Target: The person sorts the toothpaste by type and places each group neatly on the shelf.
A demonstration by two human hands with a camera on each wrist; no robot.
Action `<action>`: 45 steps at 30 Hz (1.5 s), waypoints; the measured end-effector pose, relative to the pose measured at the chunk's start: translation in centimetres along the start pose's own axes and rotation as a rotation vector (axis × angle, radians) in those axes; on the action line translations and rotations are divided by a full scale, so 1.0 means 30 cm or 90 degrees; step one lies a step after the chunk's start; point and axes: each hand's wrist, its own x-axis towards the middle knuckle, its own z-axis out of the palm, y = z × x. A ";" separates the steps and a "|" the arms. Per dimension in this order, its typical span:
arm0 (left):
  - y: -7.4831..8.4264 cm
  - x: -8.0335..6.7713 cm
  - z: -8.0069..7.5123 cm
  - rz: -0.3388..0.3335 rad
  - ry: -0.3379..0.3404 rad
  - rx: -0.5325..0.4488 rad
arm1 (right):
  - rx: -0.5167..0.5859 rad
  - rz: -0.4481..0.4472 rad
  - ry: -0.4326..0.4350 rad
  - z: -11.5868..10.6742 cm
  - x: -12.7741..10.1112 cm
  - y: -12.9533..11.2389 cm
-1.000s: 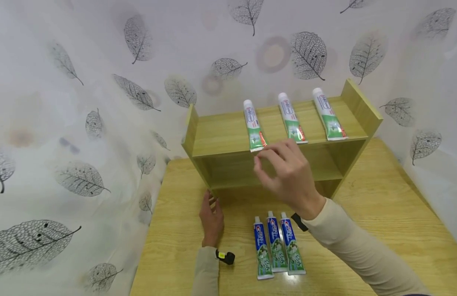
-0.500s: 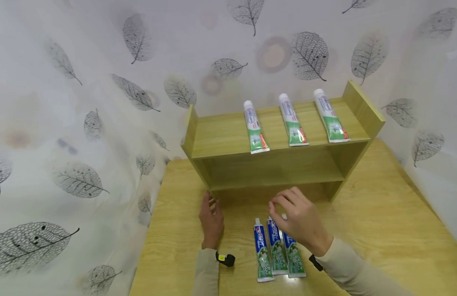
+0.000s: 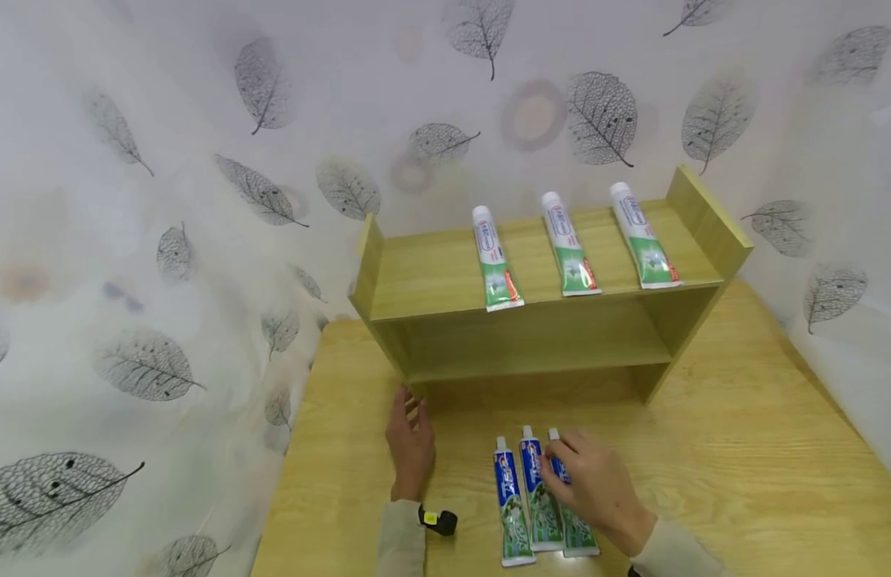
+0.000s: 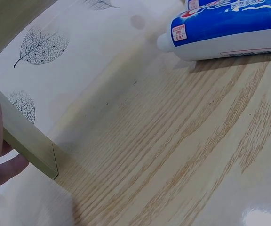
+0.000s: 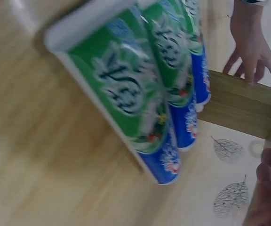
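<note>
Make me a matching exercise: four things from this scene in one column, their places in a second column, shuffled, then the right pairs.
Things:
1. green tubes
2. blue tubes
3. left hand
4. right hand

Places:
A. by the shelf's bottom left corner
B. on the shelf's top board
C. side by side on the table
D. on the rightmost blue tube

Pairs: 1-B, 2-C, 3-A, 4-D

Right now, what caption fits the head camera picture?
Right hand reaches onto three blue toothpaste tubes; three green tubes lie on the wooden shelf.
</note>
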 end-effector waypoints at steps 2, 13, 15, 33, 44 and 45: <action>0.000 -0.003 -0.005 0.000 -0.001 0.001 | -0.011 0.038 -0.038 0.005 -0.029 -0.006; -0.009 -0.001 -0.007 0.011 -0.004 0.003 | 0.009 0.130 -0.100 0.037 -0.122 -0.030; -0.009 -0.002 -0.007 0.008 -0.004 0.000 | 0.013 0.142 -0.109 0.038 -0.133 -0.030; 0.010 -0.004 -0.009 -0.009 -0.011 -0.006 | 0.023 0.177 -0.100 0.056 -0.200 -0.014; 0.010 -0.003 -0.009 0.009 -0.005 0.002 | -0.003 0.230 -0.162 0.057 -0.220 -0.025; 0.010 -0.005 -0.008 0.010 -0.006 0.004 | -0.006 0.239 -0.171 0.056 -0.223 -0.027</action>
